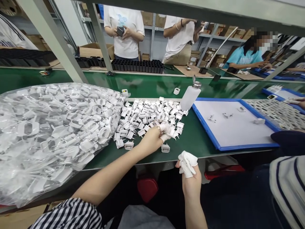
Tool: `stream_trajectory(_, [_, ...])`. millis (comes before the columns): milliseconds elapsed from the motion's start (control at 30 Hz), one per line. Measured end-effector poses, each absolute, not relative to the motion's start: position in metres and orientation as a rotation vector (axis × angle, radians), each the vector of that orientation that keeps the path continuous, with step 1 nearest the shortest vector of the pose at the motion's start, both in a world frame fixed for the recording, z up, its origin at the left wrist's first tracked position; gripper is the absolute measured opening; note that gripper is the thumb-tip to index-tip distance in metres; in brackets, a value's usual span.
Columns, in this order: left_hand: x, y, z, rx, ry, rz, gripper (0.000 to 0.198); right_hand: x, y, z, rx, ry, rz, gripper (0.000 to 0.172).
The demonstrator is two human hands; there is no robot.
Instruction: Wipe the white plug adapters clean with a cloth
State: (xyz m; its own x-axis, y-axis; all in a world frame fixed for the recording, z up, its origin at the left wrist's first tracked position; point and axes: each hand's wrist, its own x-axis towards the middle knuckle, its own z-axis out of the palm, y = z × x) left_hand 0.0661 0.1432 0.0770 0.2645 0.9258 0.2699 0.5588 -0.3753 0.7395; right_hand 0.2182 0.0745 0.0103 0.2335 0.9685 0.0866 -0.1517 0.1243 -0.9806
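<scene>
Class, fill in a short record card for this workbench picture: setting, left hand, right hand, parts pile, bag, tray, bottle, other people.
Setting: green work table on an assembly line
Left hand: reaching into the pile of white plug parts, fingertips in white covers
Right hand: held at the table's near edge, gripping a white cloth
Bag: clear plastic bag full of the same parts, at left
Tray: blue-rimmed tray with a few parts
Bottle: white dispenser bottle, upright beside the tray
Other people: three across the table
</scene>
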Motion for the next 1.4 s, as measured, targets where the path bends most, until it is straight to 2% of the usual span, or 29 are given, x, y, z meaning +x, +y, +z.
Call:
stream_trajectory(100, [0.067,0.116,0.070,1.557,1.002,1.220,0.004,0.214,0.075,0.015,-1.065,-1.216,0.834,0.020])
stream_trajectory(267, [0.067,0.096,0.059,1.155,0.960,1.215,0.036,0.204,0.078,0.029,-0.950,-1.655,0.607,0.035])
stream_trajectory(433, [0.062,0.084,0.054,1.557,1.373,1.198,0.032,0.196,0.077,0.032,-0.988,-1.871,0.691,0.040])
stream_trajectory(567, [0.061,0.074,0.051,1.963,1.409,1.263,0.035,0.191,0.073,0.033,-0.985,-1.830,0.794,0.042])
stream_trajectory(700, [0.061,0.072,0.054,1.825,1.357,1.390,0.035,0.185,0.066,0.026,-0.927,-1.585,0.837,0.030])
stream_trajectory(800, [0.061,0.071,0.057,1.568,1.196,1.296,0.020,0.182,0.062,0.015,-0.903,-1.424,0.726,0.024])
stream_trajectory(867, [0.061,0.070,0.056,1.503,1.140,1.183,0.012,0.182,0.061,0.012,-0.888,-1.465,0.674,0.029])
stream_trajectory(933, [0.060,0.069,0.054,1.613,1.246,1.141,0.015,0.183,0.062,0.015,-0.886,-1.575,0.637,0.036])
stream_trajectory(1133, [0.059,0.073,0.045,2.364,1.647,1.032,0.019,0.182,0.060,0.026,-1.129,-1.681,0.609,0.046])
stream_trajectory(1267, [0.067,0.070,0.042,2.377,1.733,1.283,0.019,0.178,0.060,0.023,-1.142,-1.601,0.620,0.040])
stream_trajectory(1400, [0.077,0.064,0.036,2.245,1.695,1.529,0.024,0.175,0.062,0.022,-1.077,-1.489,0.664,0.027])
